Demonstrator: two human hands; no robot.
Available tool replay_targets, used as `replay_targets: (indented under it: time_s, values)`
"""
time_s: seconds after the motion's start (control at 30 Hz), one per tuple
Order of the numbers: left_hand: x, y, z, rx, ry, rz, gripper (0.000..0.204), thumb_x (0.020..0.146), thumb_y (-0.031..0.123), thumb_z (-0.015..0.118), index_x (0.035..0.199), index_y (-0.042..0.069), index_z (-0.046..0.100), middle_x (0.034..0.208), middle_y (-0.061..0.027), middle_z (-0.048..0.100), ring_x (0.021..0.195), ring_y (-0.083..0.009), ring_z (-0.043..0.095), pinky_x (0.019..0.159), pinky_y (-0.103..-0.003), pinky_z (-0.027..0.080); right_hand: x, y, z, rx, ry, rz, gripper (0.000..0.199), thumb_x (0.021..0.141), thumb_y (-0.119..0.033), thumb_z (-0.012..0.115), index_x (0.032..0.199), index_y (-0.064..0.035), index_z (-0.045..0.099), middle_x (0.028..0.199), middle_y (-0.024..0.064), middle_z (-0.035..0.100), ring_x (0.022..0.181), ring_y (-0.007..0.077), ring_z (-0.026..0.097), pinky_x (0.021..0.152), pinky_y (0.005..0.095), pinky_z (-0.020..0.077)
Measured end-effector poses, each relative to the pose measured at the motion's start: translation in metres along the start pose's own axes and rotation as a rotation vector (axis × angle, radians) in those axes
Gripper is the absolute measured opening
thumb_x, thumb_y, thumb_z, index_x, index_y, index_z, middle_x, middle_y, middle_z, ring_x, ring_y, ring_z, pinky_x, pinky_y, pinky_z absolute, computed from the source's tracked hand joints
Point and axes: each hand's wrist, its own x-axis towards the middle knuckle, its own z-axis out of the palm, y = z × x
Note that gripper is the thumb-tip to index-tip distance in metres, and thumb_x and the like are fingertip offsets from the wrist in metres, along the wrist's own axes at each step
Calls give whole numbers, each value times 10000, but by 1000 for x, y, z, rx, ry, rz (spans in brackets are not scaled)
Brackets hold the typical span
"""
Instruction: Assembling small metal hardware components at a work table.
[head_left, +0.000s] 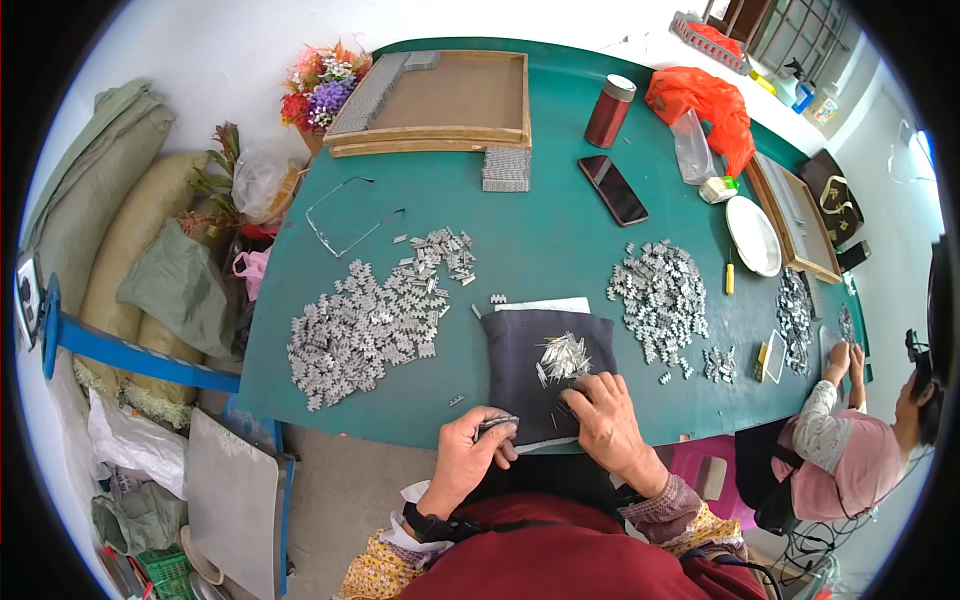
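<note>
My left hand [468,445] is closed at the near edge of a dark cloth [512,345], gripping a small grey metal piece [497,424] between thumb and fingers. My right hand [608,425] rests over the cloth's right side with its fingertips pinched together; whatever is between them is hidden. Just beyond those fingers lies a small heap of thin shiny metal pins [564,357], with a few loose ones scattered on the cloth. Left of the cloth spreads a large pile of toothed grey metal pieces [365,335], and to its right sits another such pile [657,300].
On the green table [440,200] are wire-framed glasses [350,215], wooden trays [460,100], a stacked grey block [507,170], a phone [613,190], a red flask [609,112], a white dish [752,236] and a yellow-handled tool [730,279]. A co-worker [850,440] sits at the right.
</note>
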Motion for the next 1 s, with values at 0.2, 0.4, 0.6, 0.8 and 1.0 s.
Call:
replay_targets:
  time_s: [0.2, 0.4, 0.6, 0.8, 1.0]
  values:
    - [0, -1, -1, 16, -3, 23, 96, 943, 30, 646, 992, -52, 653, 799, -93, 676, 632, -153, 681, 512, -252, 560, -1, -14, -4, 75, -26, -26, 163, 796, -76, 713, 954, -67, 677, 936, 71, 585, 859, 254, 535, 777, 381, 396]
    - [-1, -3, 0, 23, 1, 51, 84, 941, 24, 644, 981, -48, 658, 786, -83, 674, 627, -146, 679, 508, -248, 551, -2, -16, -1, 43, -47, 3, 161, 785, -79, 729, 929, -60, 661, 923, 69, 583, 859, 260, 540, 769, 381, 394]
    - [-3, -5, 2, 79, 2, 100, 59, 937, 8, 645, 962, -40, 667, 756, -71, 672, 618, -132, 673, 506, -245, 537, 6, -34, 11, 325, 49, 166, 126, 809, -34, 704, 901, -26, 619, 875, 105, 590, 835, 309, 568, 754, 410, 444]
    - [-3, -9, 1, 124, -10, 183, 53, 941, -17, 629, 963, -47, 666, 727, -75, 669, 607, -120, 663, 505, -243, 530, 23, -50, 25, 531, 63, 273, 87, 845, -16, 662, 896, 7, 595, 838, 138, 595, 804, 340, 583, 719, 423, 474]
    - [-2, -11, 1, 135, -12, 215, 58, 937, -25, 623, 965, -47, 669, 740, -74, 665, 596, -109, 651, 504, -242, 521, 28, -53, 23, 541, 11, 289, 93, 854, -19, 651, 905, 17, 582, 834, 153, 598, 792, 350, 583, 702, 433, 474]
